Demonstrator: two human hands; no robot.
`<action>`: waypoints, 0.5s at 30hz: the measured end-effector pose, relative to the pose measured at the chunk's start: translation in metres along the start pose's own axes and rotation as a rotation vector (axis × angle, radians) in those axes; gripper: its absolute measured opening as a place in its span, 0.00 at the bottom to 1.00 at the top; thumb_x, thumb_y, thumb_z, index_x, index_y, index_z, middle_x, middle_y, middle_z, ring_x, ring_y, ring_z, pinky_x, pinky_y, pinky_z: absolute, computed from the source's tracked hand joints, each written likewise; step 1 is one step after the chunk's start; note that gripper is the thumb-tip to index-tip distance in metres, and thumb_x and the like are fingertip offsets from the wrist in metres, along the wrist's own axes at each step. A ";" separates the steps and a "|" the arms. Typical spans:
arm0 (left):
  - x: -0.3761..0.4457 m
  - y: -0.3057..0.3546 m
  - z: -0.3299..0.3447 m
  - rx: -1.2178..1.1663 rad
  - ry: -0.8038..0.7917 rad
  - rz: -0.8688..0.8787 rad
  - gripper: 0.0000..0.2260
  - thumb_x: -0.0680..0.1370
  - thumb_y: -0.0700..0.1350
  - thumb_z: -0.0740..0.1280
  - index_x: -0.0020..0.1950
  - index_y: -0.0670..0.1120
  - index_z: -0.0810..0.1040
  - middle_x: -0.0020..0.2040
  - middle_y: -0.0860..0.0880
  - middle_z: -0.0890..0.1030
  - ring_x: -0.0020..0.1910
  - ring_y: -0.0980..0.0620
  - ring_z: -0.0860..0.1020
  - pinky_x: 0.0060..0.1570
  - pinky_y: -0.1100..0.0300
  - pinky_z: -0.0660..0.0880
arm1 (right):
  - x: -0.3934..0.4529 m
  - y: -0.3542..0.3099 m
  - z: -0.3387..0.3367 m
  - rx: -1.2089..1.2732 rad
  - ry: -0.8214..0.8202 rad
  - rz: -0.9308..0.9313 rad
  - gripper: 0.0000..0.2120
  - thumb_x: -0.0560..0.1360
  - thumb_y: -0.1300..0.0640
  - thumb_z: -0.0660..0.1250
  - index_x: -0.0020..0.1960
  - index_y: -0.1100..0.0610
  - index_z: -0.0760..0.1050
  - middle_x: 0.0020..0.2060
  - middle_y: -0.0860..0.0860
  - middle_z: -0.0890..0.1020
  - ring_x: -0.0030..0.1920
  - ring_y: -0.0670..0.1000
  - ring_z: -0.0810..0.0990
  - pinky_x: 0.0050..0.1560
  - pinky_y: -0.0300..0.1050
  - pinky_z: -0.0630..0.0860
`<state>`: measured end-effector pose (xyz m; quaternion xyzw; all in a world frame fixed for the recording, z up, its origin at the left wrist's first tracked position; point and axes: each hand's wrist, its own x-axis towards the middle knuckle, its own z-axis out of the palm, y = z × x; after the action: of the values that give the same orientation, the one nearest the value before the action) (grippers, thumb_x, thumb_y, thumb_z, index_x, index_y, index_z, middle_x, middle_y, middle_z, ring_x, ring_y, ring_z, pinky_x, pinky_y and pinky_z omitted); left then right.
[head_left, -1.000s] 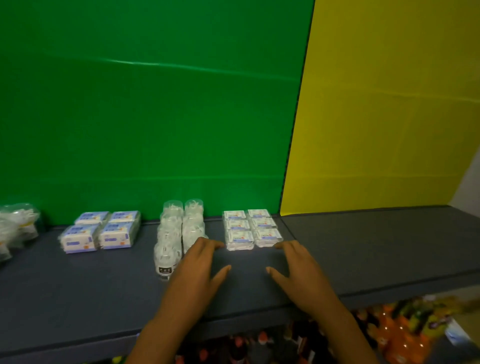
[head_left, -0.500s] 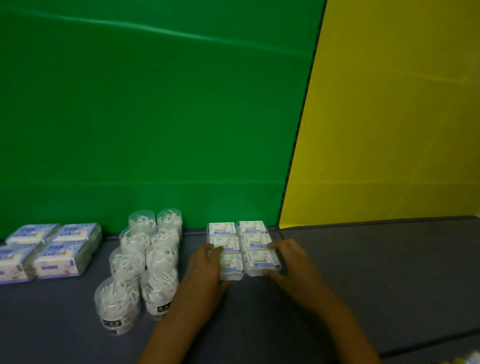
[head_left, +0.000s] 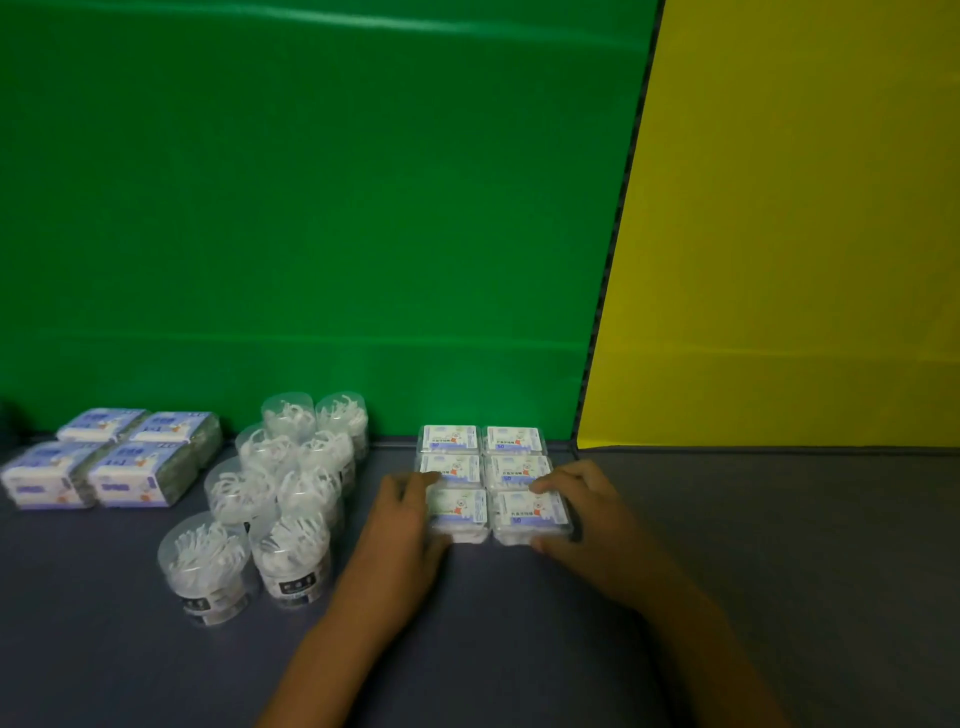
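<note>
Green panel (head_left: 311, 208) stands as backdrop directly behind the round tubs (head_left: 298, 551). Yellow panel (head_left: 805, 234) adjoins it well to the right of the tubs. Dark bench (head_left: 779, 571) carries all stock.

The round tubs are clear, filled with white picks and set upright in two files running front to back. Four wrapped packs (head_left: 137, 473) lie to the left of the tubs, near them but apart, two by two.

A block of six small clear boxes (head_left: 511, 470) sits just right of the tubs, two wide and three deep, its back row against the green panel. The front left box (head_left: 460, 512) and front right box (head_left: 530, 512) are the row nearest the person.

Left hand (head_left: 400, 540) lies between the tubs and the block. Its fingers (head_left: 421, 480) curl over the outer edge of the front left box, thumb at the near edge. Right hand (head_left: 597, 535) is on the far side of the block from the tubs. Its fingers (head_left: 550, 483) rest on the rear top edge of the front right box, with the thumb against the near face, pinching it. Both boxes are in contact with the bench.
</note>
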<state>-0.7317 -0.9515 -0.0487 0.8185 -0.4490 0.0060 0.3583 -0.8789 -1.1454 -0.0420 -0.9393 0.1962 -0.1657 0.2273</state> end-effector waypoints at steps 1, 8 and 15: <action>-0.001 0.000 0.000 -0.023 -0.009 -0.022 0.30 0.73 0.43 0.72 0.72 0.52 0.63 0.66 0.51 0.64 0.59 0.51 0.74 0.63 0.61 0.69 | 0.000 0.002 0.000 0.022 0.005 0.007 0.28 0.70 0.50 0.76 0.67 0.46 0.69 0.60 0.41 0.64 0.59 0.40 0.68 0.47 0.20 0.65; 0.009 0.002 -0.002 -0.054 -0.041 -0.089 0.37 0.71 0.48 0.74 0.75 0.49 0.59 0.72 0.48 0.66 0.70 0.53 0.65 0.60 0.73 0.55 | 0.013 0.003 -0.007 0.099 -0.127 0.034 0.37 0.69 0.48 0.77 0.73 0.49 0.66 0.67 0.46 0.64 0.59 0.40 0.67 0.57 0.25 0.66; 0.024 0.000 0.001 -0.110 -0.098 -0.065 0.46 0.61 0.57 0.78 0.73 0.56 0.57 0.66 0.58 0.66 0.67 0.57 0.64 0.68 0.59 0.64 | 0.029 0.016 -0.010 0.094 -0.248 0.039 0.55 0.62 0.40 0.80 0.79 0.46 0.49 0.77 0.46 0.47 0.77 0.50 0.53 0.72 0.44 0.58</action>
<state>-0.7175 -0.9697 -0.0417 0.8111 -0.4386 -0.0704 0.3806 -0.8622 -1.1746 -0.0350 -0.9368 0.1769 -0.0530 0.2970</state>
